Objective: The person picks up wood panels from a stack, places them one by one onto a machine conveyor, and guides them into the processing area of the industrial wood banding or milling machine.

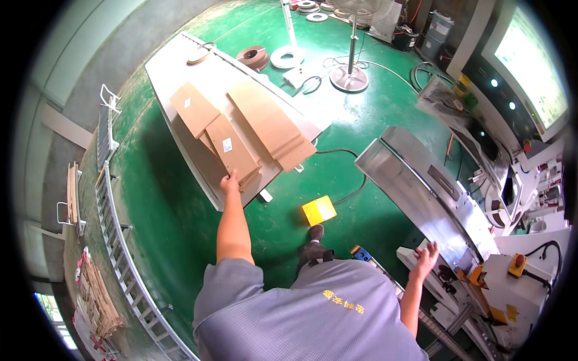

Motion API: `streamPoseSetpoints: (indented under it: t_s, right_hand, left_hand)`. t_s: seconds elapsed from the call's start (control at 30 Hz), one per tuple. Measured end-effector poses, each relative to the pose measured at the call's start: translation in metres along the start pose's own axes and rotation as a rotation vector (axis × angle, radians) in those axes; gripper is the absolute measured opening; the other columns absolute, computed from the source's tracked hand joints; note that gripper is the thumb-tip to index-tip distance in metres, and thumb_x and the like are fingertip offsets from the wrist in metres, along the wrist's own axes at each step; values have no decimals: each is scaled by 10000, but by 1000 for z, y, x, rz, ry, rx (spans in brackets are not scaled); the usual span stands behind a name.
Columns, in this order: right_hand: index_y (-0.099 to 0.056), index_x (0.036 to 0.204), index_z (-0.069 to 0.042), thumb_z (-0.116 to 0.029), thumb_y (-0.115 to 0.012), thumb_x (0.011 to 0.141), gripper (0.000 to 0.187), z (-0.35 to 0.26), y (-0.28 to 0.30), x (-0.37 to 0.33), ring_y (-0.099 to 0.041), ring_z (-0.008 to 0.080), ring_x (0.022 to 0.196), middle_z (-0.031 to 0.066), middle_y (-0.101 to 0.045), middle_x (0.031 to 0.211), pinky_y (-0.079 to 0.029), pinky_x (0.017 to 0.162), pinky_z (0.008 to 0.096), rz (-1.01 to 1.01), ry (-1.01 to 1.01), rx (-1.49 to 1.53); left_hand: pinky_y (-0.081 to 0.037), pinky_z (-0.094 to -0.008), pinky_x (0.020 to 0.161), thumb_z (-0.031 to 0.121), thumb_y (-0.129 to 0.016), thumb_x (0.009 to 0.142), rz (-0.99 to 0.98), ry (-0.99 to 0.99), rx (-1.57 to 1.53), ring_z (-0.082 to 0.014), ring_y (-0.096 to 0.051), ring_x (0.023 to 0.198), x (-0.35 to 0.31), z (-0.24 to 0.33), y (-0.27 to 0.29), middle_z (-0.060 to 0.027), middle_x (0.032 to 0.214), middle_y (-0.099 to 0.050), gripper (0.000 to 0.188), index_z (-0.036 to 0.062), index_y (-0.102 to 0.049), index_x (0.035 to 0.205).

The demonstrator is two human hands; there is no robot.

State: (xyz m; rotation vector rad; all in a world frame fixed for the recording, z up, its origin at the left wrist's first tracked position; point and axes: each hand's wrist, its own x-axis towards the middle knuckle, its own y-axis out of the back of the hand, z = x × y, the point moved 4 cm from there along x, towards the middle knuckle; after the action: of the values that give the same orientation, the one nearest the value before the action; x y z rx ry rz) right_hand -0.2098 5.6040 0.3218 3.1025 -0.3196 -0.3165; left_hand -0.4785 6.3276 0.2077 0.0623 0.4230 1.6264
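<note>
My left hand (pixel 229 182) is closed on the near corner of a brown board (pixel 224 139) that carries a small white label. That board belongs to a stepped stack on a long pale table, overlapping another labelled brown board (pixel 191 107) farther back. A longer brown panel (pixel 265 120) lies beside them on the right, with more panels beneath its near end. My right hand (pixel 426 260) holds nothing, its fingers apart and slightly bent. It hovers next to the near side of a machine with a long shiny metal bed (pixel 415 186).
A yellow foot pedal (pixel 319 210) sits on the green floor by my shoe, its cable running back. Behind stands a fan (pixel 350 78), near rolls of edging (pixel 253 57). A roller conveyor (pixel 117 240) runs along the left. A lit screen (pixel 533 66) is at right.
</note>
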Motion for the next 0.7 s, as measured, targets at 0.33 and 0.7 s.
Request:
streamPoseSetpoints:
  t_s: [0.33,0.7]
  right_hand:
    - [-528,1228,19,-132,-607,845,419,-20,-127,-46,-615,205,983,131,-611,1149,-495,832,314,-805,-53,-394]
    - [-610,1121,21,-188,-613,912,296,-36,-130,-44,-604,134,959,81,-656,1058,-484,859,287,-854,-146,-74]
  left_hand:
    - [-517,-328,774,74,-639,854,-1035,463,-408,-190,-612,900,-208,-9,-34,-56,1038,-618,329,59,-525,1162]
    - [-489,-269,691,46,-693,812,-1611,245,-218,-126,-592,757,-466,66,-168,-7,882,-630,259,78,-602,1052]
